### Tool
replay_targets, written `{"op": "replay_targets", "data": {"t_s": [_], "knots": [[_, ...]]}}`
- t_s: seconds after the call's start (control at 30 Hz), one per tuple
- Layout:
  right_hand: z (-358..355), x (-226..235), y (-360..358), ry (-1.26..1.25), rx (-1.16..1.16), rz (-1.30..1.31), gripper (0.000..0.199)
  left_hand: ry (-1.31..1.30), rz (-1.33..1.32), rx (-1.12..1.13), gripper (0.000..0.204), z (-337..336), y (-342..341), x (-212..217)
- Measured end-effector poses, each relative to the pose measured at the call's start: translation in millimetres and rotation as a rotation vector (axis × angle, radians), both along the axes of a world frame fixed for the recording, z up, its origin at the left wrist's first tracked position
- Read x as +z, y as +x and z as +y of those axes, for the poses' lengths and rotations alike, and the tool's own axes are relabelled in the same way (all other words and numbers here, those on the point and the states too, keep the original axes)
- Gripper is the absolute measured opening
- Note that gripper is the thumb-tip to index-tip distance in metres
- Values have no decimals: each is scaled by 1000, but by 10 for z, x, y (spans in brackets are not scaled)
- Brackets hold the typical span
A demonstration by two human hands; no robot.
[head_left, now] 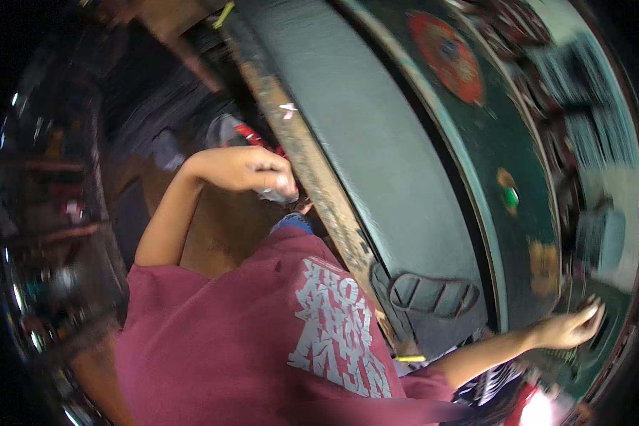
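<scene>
One hand [252,170] curls shut around a crumpled clear wrapper [273,193].

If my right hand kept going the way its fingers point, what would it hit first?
Probably nothing new: the right hand already seems to rest its fingertips on the dark green panel. Further along that line sits the blurred pale area; depth there is unclear.

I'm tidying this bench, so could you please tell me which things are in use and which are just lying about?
In use:
- left hand, closed on a small clear object
- right hand, spread on the dark green surface

Lying about:
- red round disc
- green-and-orange item
- grey slotted handle
</scene>
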State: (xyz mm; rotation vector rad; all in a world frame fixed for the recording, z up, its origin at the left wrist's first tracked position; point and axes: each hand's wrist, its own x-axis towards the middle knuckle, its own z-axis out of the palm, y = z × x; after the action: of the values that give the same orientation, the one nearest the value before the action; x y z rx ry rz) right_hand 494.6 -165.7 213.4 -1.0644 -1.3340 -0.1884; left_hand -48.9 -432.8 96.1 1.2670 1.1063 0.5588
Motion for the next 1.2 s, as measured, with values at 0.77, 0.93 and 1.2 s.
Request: {"op": "replay_targets", "data": {"t_s": [0.77, 0.93, 1.2], "knots": [[-925, -3233, -4761, -717, 656, -781, 26, -402, 806, 1448, 59, -517, -2320, -6281], [-891, -3263, -4701, -741, 692, -755, 32, -483, 1118, 1259, 56, -525, -2401, -6501], [-925, -3201, -4819, -654, 724, -784, 29, -452, 940, 1531, 35, -629, -2705, -6842]]}}
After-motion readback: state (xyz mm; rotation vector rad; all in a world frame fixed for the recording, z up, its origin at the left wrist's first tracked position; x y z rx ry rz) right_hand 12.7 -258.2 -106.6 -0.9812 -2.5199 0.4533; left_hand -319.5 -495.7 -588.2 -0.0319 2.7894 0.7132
